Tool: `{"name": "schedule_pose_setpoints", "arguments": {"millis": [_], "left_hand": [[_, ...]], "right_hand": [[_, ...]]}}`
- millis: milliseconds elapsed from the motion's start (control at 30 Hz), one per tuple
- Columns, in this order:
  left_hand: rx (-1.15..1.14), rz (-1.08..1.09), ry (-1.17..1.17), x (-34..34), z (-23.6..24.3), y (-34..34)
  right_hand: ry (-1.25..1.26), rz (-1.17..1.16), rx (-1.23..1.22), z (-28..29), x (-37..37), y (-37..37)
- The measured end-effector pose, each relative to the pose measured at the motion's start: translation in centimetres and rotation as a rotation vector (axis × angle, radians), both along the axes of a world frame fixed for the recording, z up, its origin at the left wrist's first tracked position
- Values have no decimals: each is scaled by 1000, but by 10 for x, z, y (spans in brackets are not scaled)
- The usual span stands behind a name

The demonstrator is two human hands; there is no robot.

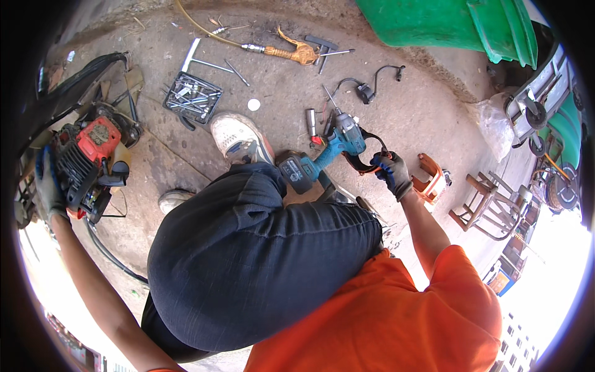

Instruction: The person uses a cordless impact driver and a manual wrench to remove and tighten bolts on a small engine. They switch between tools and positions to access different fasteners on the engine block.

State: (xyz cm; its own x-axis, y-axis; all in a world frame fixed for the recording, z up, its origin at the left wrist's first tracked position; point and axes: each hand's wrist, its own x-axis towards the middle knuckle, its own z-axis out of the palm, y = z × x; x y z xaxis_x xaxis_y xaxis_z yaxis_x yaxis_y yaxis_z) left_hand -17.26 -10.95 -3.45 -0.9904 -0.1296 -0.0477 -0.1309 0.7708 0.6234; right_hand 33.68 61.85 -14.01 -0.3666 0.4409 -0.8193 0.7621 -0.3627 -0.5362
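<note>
A small engine with a red cover and black cooling fins sits at the far left. Gloved, my left hand grips its outer side, with the fingers partly turned in against it. To the right, my right hand, also gloved, is closed on a black curved plastic part with an orange edge. Beside that part, a teal cordless impact driver lies with a long thin bit pointing away from me and its black battery near my knee. An orange plastic cover rests just right of my right hand.
Beyond my shoe is a black tray of sockets and bits, near a T-handle wrench. A yellow air blow gun with hose lies farther off. A black ignition coil, wooden stool and green bin are at right.
</note>
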Motion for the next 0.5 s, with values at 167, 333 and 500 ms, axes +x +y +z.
{"name": "schedule_pose_setpoints", "arguments": {"millis": [167,333,500], "left_hand": [[-50,-7,24,1,-3,17],[-64,-77,87,-4,-3,-11],[-44,-12,34,-2,-12,9]], "right_hand": [[-145,866,881,39,-34,55],[195,175,404,49,-78,122],[57,-405,240,-28,-30,107]]}}
